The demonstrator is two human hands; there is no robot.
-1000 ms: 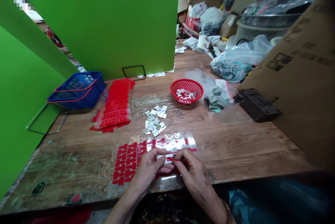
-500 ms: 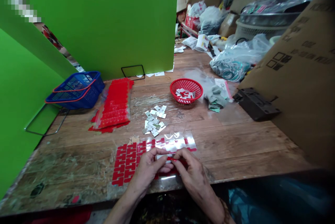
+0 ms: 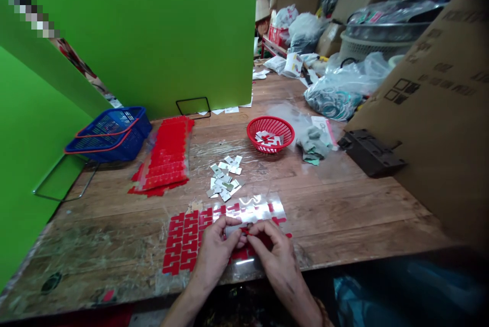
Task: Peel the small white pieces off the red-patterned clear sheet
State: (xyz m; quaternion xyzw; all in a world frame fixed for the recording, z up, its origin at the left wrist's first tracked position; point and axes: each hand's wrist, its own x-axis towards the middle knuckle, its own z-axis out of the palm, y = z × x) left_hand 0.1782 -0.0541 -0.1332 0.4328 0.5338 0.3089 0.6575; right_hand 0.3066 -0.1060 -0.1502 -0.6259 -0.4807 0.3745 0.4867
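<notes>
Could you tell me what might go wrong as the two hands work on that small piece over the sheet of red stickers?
The left hand and right hand pinch a small pale piece with a red sticker; it could slip or stick crooked. The clear glossy sheet of red stickers lies near the wooden table's front edge and might slide off. The pile of small pale pieces lies loose and could scatter.
</notes>
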